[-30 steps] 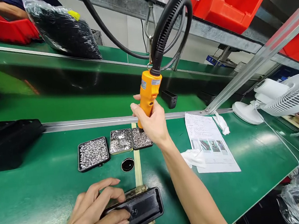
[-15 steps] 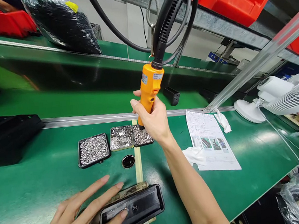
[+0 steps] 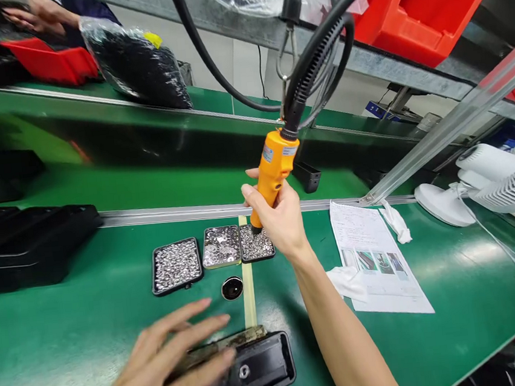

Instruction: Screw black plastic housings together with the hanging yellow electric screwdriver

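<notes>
My right hand (image 3: 283, 224) is wrapped round an orange electric screwdriver (image 3: 276, 158), held tilted with its cable at the top. Its dark tip reaches down to the right tray of small metal parts (image 3: 265, 250). Fingers spread and blurred, my left hand (image 3: 165, 366) lies over the left part of a long black housing (image 3: 274, 361). A small ring-shaped metal piece (image 3: 244, 371) sits on the housing's floor. Behind the housing shows the edge of a worn block (image 3: 248, 337); the left end is hidden by my hand.
Two more trays, a middle tray (image 3: 221, 247) and a left tray (image 3: 176, 266), hold small metal parts. A round black dish (image 3: 232, 288) lies before them. Black housings (image 3: 35, 245) stand left. To the right are printed sheets (image 3: 383, 266), white cloths and a fan (image 3: 506, 175). Another person's hands show top left.
The ring-shaped metal piece now shows in the housing, where a dark spot was before. My left hand has shifted slightly. The screwdriver stays at the right tray; the whole view has moved a little.
</notes>
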`<state>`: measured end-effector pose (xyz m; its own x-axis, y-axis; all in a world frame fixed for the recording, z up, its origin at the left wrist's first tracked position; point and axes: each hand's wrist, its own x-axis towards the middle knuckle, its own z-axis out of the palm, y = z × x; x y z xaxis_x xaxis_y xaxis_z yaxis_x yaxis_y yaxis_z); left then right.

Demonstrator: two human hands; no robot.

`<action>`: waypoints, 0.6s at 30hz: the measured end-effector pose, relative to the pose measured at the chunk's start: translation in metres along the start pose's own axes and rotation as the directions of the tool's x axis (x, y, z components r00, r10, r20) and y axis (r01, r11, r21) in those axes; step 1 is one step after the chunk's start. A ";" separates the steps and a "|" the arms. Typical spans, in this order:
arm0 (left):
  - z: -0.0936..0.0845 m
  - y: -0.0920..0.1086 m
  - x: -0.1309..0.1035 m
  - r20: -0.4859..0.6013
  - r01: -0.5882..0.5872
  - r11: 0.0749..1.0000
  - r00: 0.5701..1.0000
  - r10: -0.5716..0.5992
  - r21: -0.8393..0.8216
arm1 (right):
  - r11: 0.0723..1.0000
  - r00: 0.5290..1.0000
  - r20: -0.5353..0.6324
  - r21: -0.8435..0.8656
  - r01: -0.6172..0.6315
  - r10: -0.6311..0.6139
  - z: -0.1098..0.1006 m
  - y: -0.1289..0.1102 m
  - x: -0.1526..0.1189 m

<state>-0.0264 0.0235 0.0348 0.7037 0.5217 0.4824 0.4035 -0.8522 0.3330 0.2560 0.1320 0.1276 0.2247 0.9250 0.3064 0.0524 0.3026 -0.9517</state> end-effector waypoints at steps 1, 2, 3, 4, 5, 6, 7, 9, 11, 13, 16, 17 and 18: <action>-0.005 -0.011 0.005 -0.038 0.092 0.995 0.995 -0.093 -0.023 | 1.000 1.000 -0.003 0.003 0.013 -0.013 0.000 -0.001 0.000; -0.009 -0.024 0.010 -0.075 0.188 0.982 0.979 -0.189 -0.028 | 1.000 1.000 -0.004 0.012 0.027 -0.027 0.000 -0.002 0.000; -0.012 -0.039 0.016 -0.105 0.278 0.961 0.955 -0.277 -0.011 | 0.999 0.999 0.000 0.027 0.040 -0.040 0.000 -0.004 -0.001; -0.014 -0.054 0.022 -0.118 0.331 0.943 0.937 -0.328 0.011 | 0.998 0.999 0.013 0.041 0.044 -0.045 0.000 -0.005 -0.001; -0.014 -0.069 0.028 -0.122 0.372 0.928 0.923 -0.365 0.033 | 0.998 0.998 0.034 0.051 0.041 -0.043 -0.001 -0.007 -0.002; -0.012 -0.083 0.033 -0.122 0.400 0.915 0.912 -0.392 0.051 | 0.998 0.997 0.062 0.059 0.035 -0.039 -0.001 -0.008 -0.002; -0.008 -0.094 0.038 -0.107 0.418 0.906 0.906 -0.410 0.064 | 0.998 0.995 0.093 0.063 0.028 -0.034 -0.001 -0.010 -0.003; 0.002 -0.109 0.045 -0.075 0.440 0.895 0.897 -0.435 0.074 | 0.998 0.989 0.142 0.063 0.017 -0.026 -0.002 -0.011 -0.004; 0.011 -0.114 0.051 -0.044 0.454 0.888 0.891 -0.452 0.067 | 0.998 0.986 0.167 0.067 0.008 -0.019 -0.002 -0.012 -0.005; 0.015 -0.114 0.054 -0.026 0.477 0.877 0.879 -0.477 0.051 | 0.996 0.983 0.183 0.086 -0.011 -0.005 -0.001 -0.013 -0.006; 0.011 -0.110 0.057 -0.036 0.534 0.845 0.845 -0.534 0.007 | 0.988 0.981 0.192 0.151 -0.024 -0.005 0.002 -0.018 -0.009; 0.008 -0.107 0.058 -0.048 0.558 0.830 0.828 -0.558 -0.017 | 0.983 0.981 0.193 0.183 -0.033 -0.003 0.004 -0.021 -0.011; 0.006 -0.103 0.057 -0.060 0.583 0.811 0.809 -0.585 -0.048 | 0.975 0.981 0.195 0.219 -0.047 0.003 0.005 -0.025 -0.013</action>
<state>-0.0241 0.1407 0.0237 0.2981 0.9229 0.2437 0.7096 -0.3850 0.5901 0.2467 0.1135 0.1471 0.0313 0.9530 0.3012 -0.1721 0.3020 -0.9376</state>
